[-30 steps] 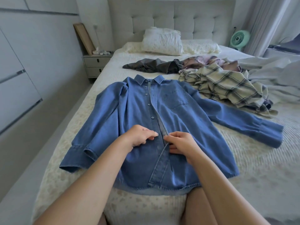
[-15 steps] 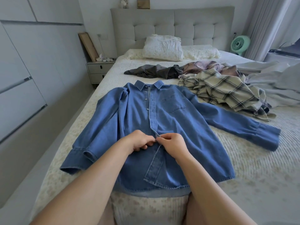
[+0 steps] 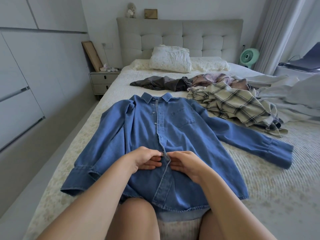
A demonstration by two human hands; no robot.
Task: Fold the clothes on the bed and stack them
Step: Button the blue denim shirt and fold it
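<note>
Denim shirt (image 3: 181, 135) lies face-up, spread on the bed (image 3: 259, 179). Left hand (image 3: 147, 159) and right hand (image 3: 185, 163) meet at the placket mid-front; each pinches a placket edge between thumb and fingers, forearms converging.

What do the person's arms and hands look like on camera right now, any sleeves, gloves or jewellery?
Both arms are bare along all that shows, with no sleeves in view. The left hand and the right hand wear no gloves. No rings, watch or bracelets are visible on the fingers or wrists. Nails look short and unpainted where they show.
</note>
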